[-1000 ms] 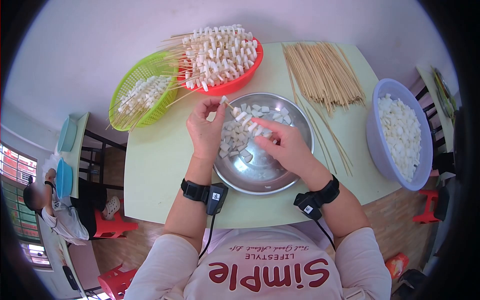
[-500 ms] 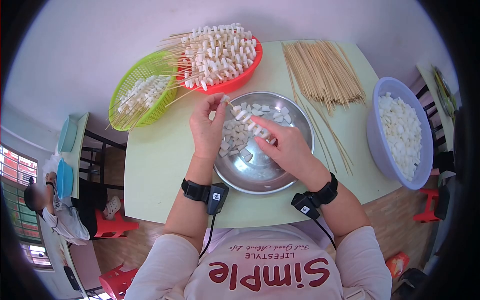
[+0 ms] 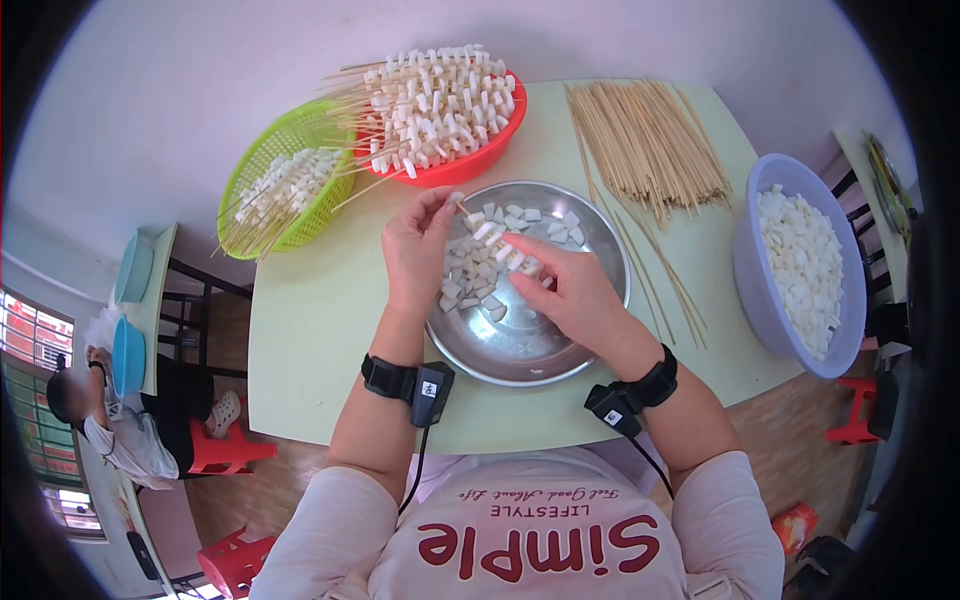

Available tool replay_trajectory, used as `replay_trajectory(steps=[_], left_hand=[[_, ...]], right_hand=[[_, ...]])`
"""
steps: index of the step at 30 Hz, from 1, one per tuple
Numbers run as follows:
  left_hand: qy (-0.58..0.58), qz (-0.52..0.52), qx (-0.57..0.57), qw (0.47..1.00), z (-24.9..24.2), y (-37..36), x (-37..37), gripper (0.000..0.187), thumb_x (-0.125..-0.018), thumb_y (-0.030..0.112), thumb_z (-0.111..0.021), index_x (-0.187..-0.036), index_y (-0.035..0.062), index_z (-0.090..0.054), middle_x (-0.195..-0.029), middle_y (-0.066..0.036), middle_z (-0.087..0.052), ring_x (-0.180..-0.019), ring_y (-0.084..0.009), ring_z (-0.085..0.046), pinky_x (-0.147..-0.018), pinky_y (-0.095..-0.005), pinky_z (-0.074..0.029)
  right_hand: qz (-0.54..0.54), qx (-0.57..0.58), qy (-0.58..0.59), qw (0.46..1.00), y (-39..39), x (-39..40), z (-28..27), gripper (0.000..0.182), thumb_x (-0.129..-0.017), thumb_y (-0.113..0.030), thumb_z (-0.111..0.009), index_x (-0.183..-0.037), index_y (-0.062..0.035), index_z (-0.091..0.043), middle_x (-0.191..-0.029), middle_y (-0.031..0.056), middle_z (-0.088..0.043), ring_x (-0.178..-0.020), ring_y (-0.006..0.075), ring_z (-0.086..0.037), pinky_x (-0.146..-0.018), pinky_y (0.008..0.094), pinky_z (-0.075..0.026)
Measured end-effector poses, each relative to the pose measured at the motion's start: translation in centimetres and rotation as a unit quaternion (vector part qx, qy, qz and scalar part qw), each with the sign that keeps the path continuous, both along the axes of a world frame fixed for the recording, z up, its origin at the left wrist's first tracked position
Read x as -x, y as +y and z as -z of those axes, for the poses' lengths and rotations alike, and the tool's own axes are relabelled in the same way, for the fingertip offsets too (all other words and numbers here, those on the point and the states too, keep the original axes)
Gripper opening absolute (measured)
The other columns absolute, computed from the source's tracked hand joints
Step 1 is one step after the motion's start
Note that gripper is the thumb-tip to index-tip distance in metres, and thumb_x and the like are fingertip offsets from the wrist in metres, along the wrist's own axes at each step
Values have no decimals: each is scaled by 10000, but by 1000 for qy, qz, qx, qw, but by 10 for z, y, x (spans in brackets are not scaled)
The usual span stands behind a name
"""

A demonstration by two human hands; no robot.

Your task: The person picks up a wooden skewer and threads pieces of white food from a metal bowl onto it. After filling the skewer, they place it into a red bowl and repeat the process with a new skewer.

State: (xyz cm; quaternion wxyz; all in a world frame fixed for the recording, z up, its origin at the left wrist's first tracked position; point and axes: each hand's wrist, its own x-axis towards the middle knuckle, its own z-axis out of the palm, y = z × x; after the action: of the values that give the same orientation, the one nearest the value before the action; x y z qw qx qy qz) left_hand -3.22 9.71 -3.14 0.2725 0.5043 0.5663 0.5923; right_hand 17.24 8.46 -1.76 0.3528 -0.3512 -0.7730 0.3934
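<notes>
Over a round steel basin (image 3: 480,362), my right hand (image 3: 575,295) grips a bamboo skewer threaded with several white food chunks (image 3: 487,231). My left hand (image 3: 415,250) pinches one white chunk (image 3: 456,198) at the skewer's tip; whether the tip has pierced it is too small to tell. Loose white chunks (image 3: 472,268) lie in the basin beneath both hands. The lower end of the skewer is hidden by my right hand.
A red basin (image 3: 490,152) and a green basket (image 3: 238,190) hold filled skewers at the far left. Bare bamboo skewers (image 3: 650,145) lie far right, near a purple tub (image 3: 748,270) of white chunks. Another person (image 3: 130,435) sits at a table on the left.
Both hands stay almost in place over the basin. The left fingers have shifted very slightly at the skewer's tip, with the white chunk still between them.
</notes>
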Motion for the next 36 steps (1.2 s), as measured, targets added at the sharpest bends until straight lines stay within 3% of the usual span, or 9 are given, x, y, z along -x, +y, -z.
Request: replay_trajectory(steps=[2, 6, 11, 17, 20, 27, 29, 33, 36], left_hand=[[-1, 8, 12, 1000, 1, 0, 1, 193, -908, 14, -569, -1081, -49, -626, -943, -75, -680, -900, -124, -633, -824, -240, -484], [0, 16, 10, 1000, 0, -1, -2, 164, -891, 1, -593, -1040, -37, -649, -932, -68, -685, -861, -112, -638, -780, -231, -497], [27, 20, 19, 999, 1, -1, -3, 153, -880, 3, -616, -1023, -28, -661, -923, -62, -687, -837, -100, -638, -748, -225, -505], [17, 22, 3, 1000, 3, -1, -3, 152, -886, 12, -617, -1028, -26, -657, -937, -61, -685, -835, -97, -634, -748, -225, -507], [16, 21, 9, 1000, 2, -2, -3, 154, -890, 15, -614, -1031, -30, -655, -939, -58, -683, -835, -99, -635, -751, -229, -510], [28, 34, 9, 999, 2, -3, -3, 167, -886, 15, -617, -1042, -29, -655, -916, -47, -677, -821, -90, -628, -743, -222, -504], [70, 39, 1, 997, 3, -3, -4, 170, -884, 15, -618, -1044, -29, -655, -910, -45, -675, -815, -88, -626, -740, -221, -503], [54, 17, 2, 998, 5, 0, -5, 160, -870, 20, -629, -1017, -21, -673, -867, -54, -690, -781, -93, -640, -727, -235, -514], [50, 14, 7, 999, 6, -1, -6, 164, -866, 20, -632, -1020, -19, -672, -869, -59, -691, -783, -95, -641, -728, -237, -515]], right_hand=[[-16, 185, 42, 982, 6, -2, 2, 442, -862, -171, -650, -1283, -73, -556, -708, 47, -636, -554, 113, -557, -564, 267, -469], [-59, 297, 103, 948, 14, -7, 4, 460, -861, -169, -667, -1288, -44, -545, -709, -5, -595, -553, 38, -477, -544, 226, -439], [14, 11, 13, 1000, 2, 0, 3, 412, -872, -183, -640, -1277, -135, -576, -588, 67, -562, -499, 118, -510, -514, 262, -432], [43, -107, -74, 991, 1, 1, 4, 428, -845, -210, -637, -1257, -116, -566, -743, 138, -668, -634, 297, -640, -592, 371, -505], [51, -150, -106, 982, 1, 1, 6, 435, -844, -218, -635, -1264, -130, -562, -732, 129, -668, -635, 306, -639, -581, 376, -504], [9, 47, 39, 998, 9, -3, 8, 439, -852, -175, -650, -1281, -128, -568, -648, 62, -629, -505, 143, -560, -521, 301, -467], [-45, 302, 120, 945, 19, -8, 11, 449, -854, -158, -657, -1290, -115, -560, -642, 26, -601, -536, 79, -500, -529, 270, -449], [-11, 228, 66, 971, 13, -5, 5, 459, -857, -182, -655, -1304, -144, -556, -611, 18, -566, -495, 86, -481, -510, 258, -429], [10, 17, -6, 1000, 6, -4, -1, 462, -847, -182, -655, -1296, -143, -559, -624, 75, -584, -495, 115, -501, -521, 273, -440]])
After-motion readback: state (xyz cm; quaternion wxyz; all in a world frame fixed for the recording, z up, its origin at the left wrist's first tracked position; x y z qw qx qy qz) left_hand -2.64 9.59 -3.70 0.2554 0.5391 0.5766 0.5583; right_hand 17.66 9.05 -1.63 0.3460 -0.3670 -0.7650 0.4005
